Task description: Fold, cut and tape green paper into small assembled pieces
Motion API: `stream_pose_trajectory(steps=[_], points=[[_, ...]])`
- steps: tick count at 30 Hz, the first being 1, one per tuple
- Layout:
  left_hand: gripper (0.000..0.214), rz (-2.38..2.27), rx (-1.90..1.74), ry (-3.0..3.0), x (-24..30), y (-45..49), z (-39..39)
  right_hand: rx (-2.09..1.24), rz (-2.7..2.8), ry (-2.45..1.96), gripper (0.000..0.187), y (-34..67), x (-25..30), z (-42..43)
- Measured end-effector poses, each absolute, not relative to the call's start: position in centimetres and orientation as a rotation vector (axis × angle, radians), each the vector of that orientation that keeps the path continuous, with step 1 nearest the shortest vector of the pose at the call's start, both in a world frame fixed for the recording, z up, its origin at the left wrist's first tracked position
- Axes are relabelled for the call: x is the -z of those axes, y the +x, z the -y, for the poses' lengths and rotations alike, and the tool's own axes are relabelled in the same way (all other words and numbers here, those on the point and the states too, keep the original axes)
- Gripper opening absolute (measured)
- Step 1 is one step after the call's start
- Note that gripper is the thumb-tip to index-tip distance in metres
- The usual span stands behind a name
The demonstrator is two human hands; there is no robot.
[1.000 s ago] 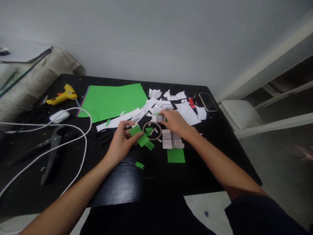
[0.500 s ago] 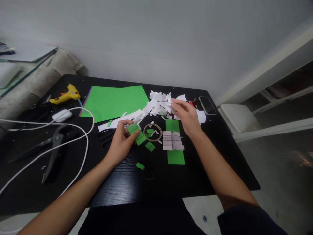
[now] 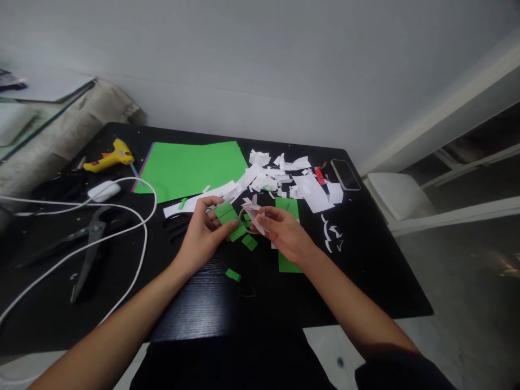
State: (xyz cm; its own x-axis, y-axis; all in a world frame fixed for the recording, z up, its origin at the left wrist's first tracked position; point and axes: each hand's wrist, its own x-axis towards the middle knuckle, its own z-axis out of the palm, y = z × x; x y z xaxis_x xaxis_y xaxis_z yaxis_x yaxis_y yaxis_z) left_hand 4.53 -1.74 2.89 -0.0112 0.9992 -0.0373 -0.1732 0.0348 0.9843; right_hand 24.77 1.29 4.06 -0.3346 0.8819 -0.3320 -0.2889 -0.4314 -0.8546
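My left hand [image 3: 202, 225] is closed on a folded green paper piece [image 3: 229, 220] with crease lines across it. Just to the right, my right hand [image 3: 286, 233] pinches a folded white paper piece [image 3: 255, 216], its pointed end toward the green one. Beneath that paper lies a ring, probably a tape roll, mostly covered by the hand. Small green paper pieces [image 3: 249, 242] rest below the hands, another [image 3: 233, 275] nearer me. A green paper strip [image 3: 289, 262] lies partly under my right hand, which hides most of the white folded paper on it.
Green sheets [image 3: 190, 168] and white paper scraps [image 3: 266, 179] lie along the back. A phone [image 3: 345, 175] is at the right edge. On the left are a yellow glue gun [image 3: 110, 157], large scissors [image 3: 94, 238], a white charger [image 3: 104, 190] and a looping white cable [image 3: 144, 244].
My right hand has moved from the scrap pile down and left toward my left hand, now with a white folded paper in it. My left hand keeps the green piece nearly in place.
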Motion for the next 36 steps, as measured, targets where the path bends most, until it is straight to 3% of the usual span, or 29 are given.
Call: stream_pose_trajectory(steps=[8, 14, 24, 30, 36], points=[[0.063, -1.064, -1.278, 1.017, -3.1, 4.6, 1.9, -1.678, 0.867, -1.105, 0.052, 24.5, -3.1, -0.8], [0.064, -1.076, -1.251, 1.029, -3.4, 4.6, 2.1, -1.842, 0.840, -1.020, 0.058, 24.7, -3.5, -0.6], [0.056, -1.007, -1.309, 1.010, -3.4, 4.7, 2.1, -2.033, 0.571, -0.877, 0.051, 24.8, -3.2, -0.7], [0.037, -1.069, -1.288, 1.128, -3.2, 4.4, 2.1, -2.047, 0.644, -0.815, 0.036, 24.8, -3.3, -0.8], [0.021, -1.164, -1.235, 1.260, -3.4, 4.1, 2.2, -1.873, 0.885, -0.923, 0.034, 24.7, -2.5, -0.5]])
